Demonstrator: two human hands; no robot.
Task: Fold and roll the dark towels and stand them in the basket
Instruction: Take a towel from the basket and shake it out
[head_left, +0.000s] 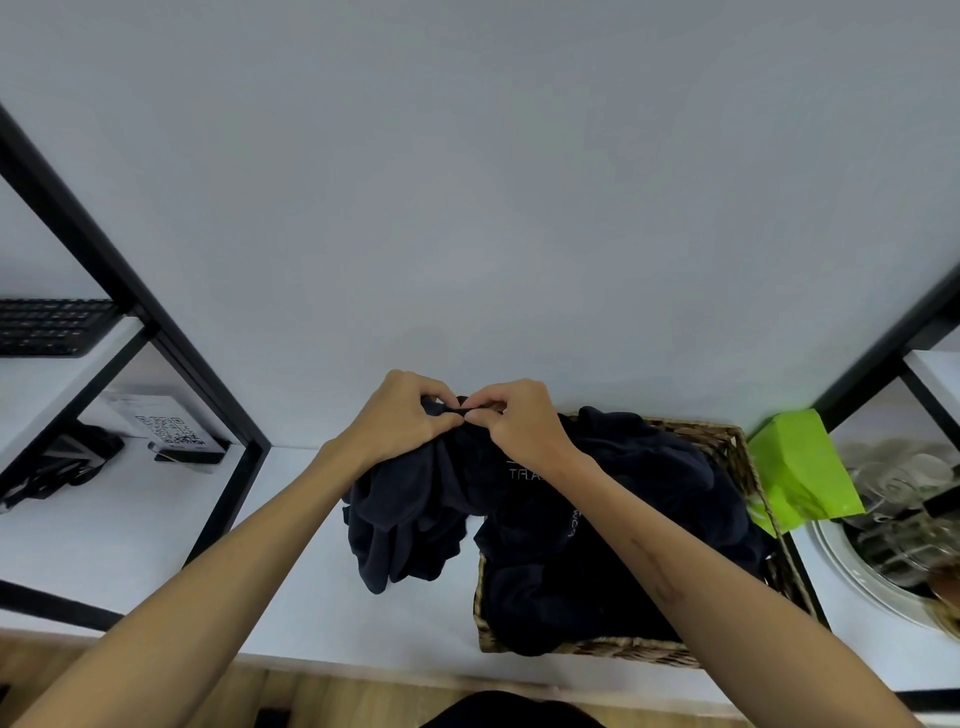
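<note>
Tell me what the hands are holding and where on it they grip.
Both the left hand and right hand pinch one dark towel along its bunched top edge, fingertips close together; the rest hangs down beside the basket.

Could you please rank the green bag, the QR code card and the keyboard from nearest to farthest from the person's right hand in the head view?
From the right hand:
1. Green bag, to its right, beside the basket.
2. QR code card, to the left, under the black frame.
3. Keyboard, far left, on the shelf.

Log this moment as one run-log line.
stage: unfolding | left hand and right hand: pinch dark towel edge | basket: unrolled towels
</note>
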